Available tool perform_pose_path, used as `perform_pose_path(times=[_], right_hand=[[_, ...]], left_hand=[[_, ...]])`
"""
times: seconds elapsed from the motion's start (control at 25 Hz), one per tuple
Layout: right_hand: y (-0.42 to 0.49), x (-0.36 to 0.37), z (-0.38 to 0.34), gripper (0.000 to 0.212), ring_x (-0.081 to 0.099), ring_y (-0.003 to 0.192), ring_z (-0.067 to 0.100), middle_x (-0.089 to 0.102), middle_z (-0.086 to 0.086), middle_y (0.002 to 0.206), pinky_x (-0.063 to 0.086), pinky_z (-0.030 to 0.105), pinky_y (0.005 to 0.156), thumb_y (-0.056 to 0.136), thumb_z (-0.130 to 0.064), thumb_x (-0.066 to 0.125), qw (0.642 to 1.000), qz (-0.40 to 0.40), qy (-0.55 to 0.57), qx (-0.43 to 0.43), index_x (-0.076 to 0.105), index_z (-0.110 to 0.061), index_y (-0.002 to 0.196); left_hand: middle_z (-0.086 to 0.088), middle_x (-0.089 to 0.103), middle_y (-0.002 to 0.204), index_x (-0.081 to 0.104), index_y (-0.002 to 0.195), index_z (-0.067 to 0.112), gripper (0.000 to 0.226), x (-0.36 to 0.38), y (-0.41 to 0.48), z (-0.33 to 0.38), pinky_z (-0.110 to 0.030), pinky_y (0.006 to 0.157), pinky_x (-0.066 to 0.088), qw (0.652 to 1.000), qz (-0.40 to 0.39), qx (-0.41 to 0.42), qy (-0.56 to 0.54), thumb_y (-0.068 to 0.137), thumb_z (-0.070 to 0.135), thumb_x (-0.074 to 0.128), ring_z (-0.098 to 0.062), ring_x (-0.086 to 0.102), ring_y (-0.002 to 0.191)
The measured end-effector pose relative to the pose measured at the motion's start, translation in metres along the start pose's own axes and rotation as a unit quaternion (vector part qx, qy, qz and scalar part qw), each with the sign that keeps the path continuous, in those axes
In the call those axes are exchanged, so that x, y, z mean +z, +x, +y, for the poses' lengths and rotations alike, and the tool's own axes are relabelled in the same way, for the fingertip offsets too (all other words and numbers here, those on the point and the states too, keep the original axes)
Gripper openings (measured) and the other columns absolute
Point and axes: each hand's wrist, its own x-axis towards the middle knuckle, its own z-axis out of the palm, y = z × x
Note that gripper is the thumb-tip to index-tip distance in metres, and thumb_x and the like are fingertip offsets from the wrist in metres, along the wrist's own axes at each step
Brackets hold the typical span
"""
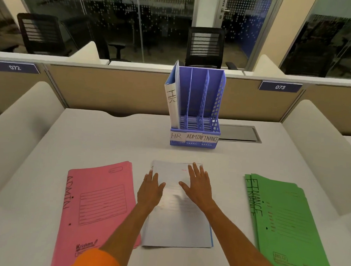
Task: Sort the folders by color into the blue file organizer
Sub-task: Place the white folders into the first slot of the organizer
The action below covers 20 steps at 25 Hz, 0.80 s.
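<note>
The blue file organizer (194, 138) stands at the middle back of the desk, its three slots labelled HR, ADMIN and FINANCE. One pale blue folder marked HR (172, 96) stands upright in the left slot. Another pale blue folder (178, 222) lies flat in front of me. My left hand (150, 189) rests flat on its left edge and my right hand (198, 185) lies flat on its upper part, fingers spread. A pink stack marked ADMIN (97, 206) lies to the left and a green stack marked FINANCE (287, 224) to the right.
The white desk (109, 141) has a dark cable hatch (239, 133) behind the organizer on the right. Beige partitions with padded side screens enclose it. Office chairs stand beyond, in front of glass walls.
</note>
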Motion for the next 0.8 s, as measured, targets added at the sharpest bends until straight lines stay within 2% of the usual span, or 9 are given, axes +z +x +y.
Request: perform_pose_path(times=[0.16, 0.28, 0.36, 0.44, 0.48, 0.56, 0.64, 0.72, 0.8], right_hand=[[-0.024, 0.027, 0.007, 0.079, 0.007, 0.148, 0.028, 0.008, 0.003, 0.162, 0.015, 0.047, 0.117, 0.091, -0.064, 0.040, 0.995, -0.073, 0.049, 0.050, 0.013, -0.023, 0.153], [-0.036, 0.039, 0.011, 0.078, 0.009, 0.147, 0.028, 0.012, 0.004, 0.161, 0.018, 0.050, 0.116, 0.091, -0.059, 0.047, 0.987, -0.106, 0.096, 0.073, 0.016, -0.021, 0.152], [-0.037, 0.040, 0.011, 0.079, 0.008, 0.147, 0.029, 0.011, 0.004, 0.161, 0.015, 0.050, 0.116, 0.090, -0.058, 0.050, 0.985, -0.112, 0.105, 0.073, 0.018, -0.021, 0.152], [-0.034, 0.038, 0.011, 0.080, 0.009, 0.147, 0.029, 0.013, 0.005, 0.161, 0.016, 0.051, 0.116, 0.088, -0.059, 0.052, 0.984, -0.109, 0.118, 0.075, 0.020, -0.021, 0.152], [-0.032, 0.037, 0.012, 0.081, 0.010, 0.147, 0.029, 0.015, 0.004, 0.160, 0.017, 0.051, 0.116, 0.087, -0.060, 0.053, 0.983, -0.109, 0.124, 0.076, 0.021, -0.021, 0.151], [-0.030, 0.036, 0.013, 0.083, 0.012, 0.147, 0.027, 0.017, 0.004, 0.160, 0.019, 0.050, 0.116, 0.086, -0.061, 0.054, 0.981, -0.109, 0.138, 0.080, 0.022, -0.021, 0.151], [-0.029, 0.035, 0.015, 0.082, 0.014, 0.146, 0.025, 0.020, 0.003, 0.159, 0.020, 0.049, 0.116, 0.086, -0.060, 0.054, 0.980, -0.102, 0.152, 0.082, 0.023, -0.020, 0.151], [-0.028, 0.034, 0.016, 0.077, 0.019, 0.145, 0.024, 0.024, 0.004, 0.158, 0.024, 0.046, 0.115, 0.089, -0.058, 0.051, 0.979, -0.086, 0.165, 0.080, 0.024, -0.018, 0.150], [-0.026, 0.030, 0.016, 0.071, 0.024, 0.143, 0.025, 0.027, 0.006, 0.156, 0.027, 0.043, 0.114, 0.092, -0.053, 0.048, 0.974, -0.075, 0.194, 0.091, 0.026, -0.016, 0.149]], left_hand=[[-0.015, 0.044, 0.141, 0.044, 0.136, 0.004, 0.048, 0.006, -0.011, -0.015, -0.038, 0.096, 0.047, 0.994, 0.052, -0.048, -0.077, 0.096, 0.028, 0.059, -0.030, 0.046, 0.127], [-0.014, 0.060, 0.104, 0.058, 0.108, 0.001, 0.034, 0.005, -0.010, -0.021, -0.031, 0.072, 0.044, 0.970, 0.068, -0.141, -0.185, 0.085, 0.022, 0.073, -0.030, 0.059, 0.096], [-0.004, 0.046, 0.064, 0.049, 0.066, 0.013, 0.032, 0.005, -0.007, -0.024, -0.028, 0.061, 0.031, 0.949, 0.049, -0.186, -0.251, 0.079, 0.021, 0.079, -0.023, 0.048, 0.065], [0.004, 0.027, 0.051, 0.030, 0.052, 0.019, 0.056, 0.003, -0.005, -0.024, -0.027, 0.057, 0.023, 0.930, 0.019, -0.196, -0.311, 0.076, 0.015, 0.081, -0.016, 0.031, 0.050], [0.005, 0.030, 0.047, 0.031, 0.048, 0.019, 0.057, 0.001, -0.003, -0.025, -0.024, 0.053, 0.024, 0.913, -0.003, -0.200, -0.355, 0.076, 0.010, 0.081, -0.015, 0.031, 0.044], [0.000, 0.054, 0.047, 0.048, 0.050, 0.012, 0.043, -0.011, -0.007, -0.021, -0.017, 0.040, 0.033, 0.884, -0.044, -0.209, -0.415, 0.077, 0.003, 0.079, -0.011, 0.049, 0.038], [-0.014, 0.074, 0.076, 0.064, 0.075, 0.001, 0.015, -0.022, -0.009, -0.013, -0.021, 0.046, 0.050, 0.866, -0.080, -0.191, -0.456, 0.076, 0.001, 0.079, -0.016, 0.069, 0.057], [-0.018, 0.073, 0.104, 0.063, 0.105, 0.002, 0.033, -0.028, -0.008, -0.006, -0.035, 0.063, 0.061, 0.852, -0.114, -0.156, -0.487, 0.076, 0.001, 0.079, -0.027, 0.074, 0.082], [-0.014, 0.070, 0.113, 0.054, 0.119, 0.009, 0.047, -0.034, -0.010, 0.003, -0.044, 0.075, 0.062, 0.855, -0.129, -0.116, -0.489, 0.079, 0.003, 0.076, -0.029, 0.073, 0.091]])
